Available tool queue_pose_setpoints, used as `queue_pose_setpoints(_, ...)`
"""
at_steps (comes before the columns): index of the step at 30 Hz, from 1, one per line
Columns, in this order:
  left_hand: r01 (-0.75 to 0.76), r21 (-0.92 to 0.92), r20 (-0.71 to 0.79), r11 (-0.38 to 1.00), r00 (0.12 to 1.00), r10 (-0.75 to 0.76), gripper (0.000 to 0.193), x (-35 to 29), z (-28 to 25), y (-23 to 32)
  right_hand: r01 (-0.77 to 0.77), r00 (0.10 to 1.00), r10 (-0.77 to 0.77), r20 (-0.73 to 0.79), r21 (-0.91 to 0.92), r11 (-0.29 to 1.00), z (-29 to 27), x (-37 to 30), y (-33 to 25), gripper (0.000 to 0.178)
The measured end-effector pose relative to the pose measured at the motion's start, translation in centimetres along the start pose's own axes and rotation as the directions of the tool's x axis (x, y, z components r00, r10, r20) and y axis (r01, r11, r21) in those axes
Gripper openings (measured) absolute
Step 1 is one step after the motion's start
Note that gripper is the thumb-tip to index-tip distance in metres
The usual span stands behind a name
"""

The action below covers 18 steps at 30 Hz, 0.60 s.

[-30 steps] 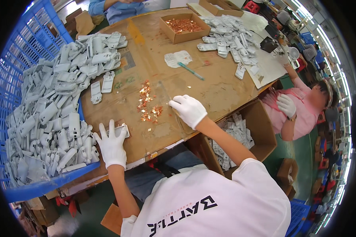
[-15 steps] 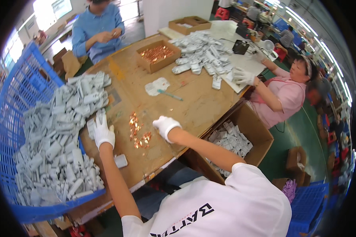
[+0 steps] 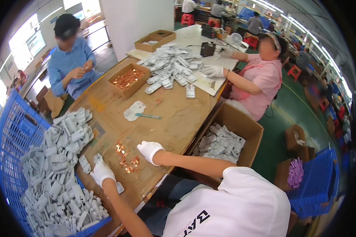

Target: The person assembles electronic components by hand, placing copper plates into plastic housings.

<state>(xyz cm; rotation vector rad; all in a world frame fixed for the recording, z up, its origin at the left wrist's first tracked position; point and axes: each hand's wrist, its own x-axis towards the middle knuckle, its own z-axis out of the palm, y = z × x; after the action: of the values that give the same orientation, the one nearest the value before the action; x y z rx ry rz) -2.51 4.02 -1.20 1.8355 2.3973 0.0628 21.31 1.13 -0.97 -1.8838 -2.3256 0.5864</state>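
Factory assembly floor — shared wooden worktable [image 3: 178, 114], blue plastic crate [image 3: 12, 158] heaped with grey plastic parts [image 3: 55, 166], cardboard boxes [image 3: 229, 138] of parts, gloved co-workers seated at benches — strip lights overhead.

Two gloved hands of the wearer, left hand [image 3: 101, 172] and right hand [image 3: 150, 150]; three cardboard boxes on the table (one holding copper pieces [image 3: 127, 79]); one teal pen [image 3: 148, 116].

Floor: smooth green-painted floor [image 3: 300, 118], glossy under the lights.
Wall: plain white square pillar [image 3: 134, 17] behind the worktable.
Furniture: long brown wooden worktable [image 3: 178, 114]; red plastic stools [image 3: 188, 18] farther back.
Windows: bright windows [image 3: 27, 41] at the far left, washed out.
Light: rows of white ceiling strip lights [image 3: 292, 17] along the upper right.
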Motion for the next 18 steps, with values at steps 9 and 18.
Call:
queue_pose_setpoints(9,0.019,-0.223,-0.163,0.975,0.985,-0.056,0.051,-0.5,0.7,0.2,0.034,0.997,-0.025,0.075,-0.119,0.992,-1.3,-0.5,0.0,0.025)
queue_pose_setpoints(18,-0.157,-0.449,-0.307,0.880,0.952,0.013,0.017,-2.5,0.6,0.0,-0.178,0.977,0.189,0.100,-0.110,0.978,-2.7,-1.1,-1.2,0.017)
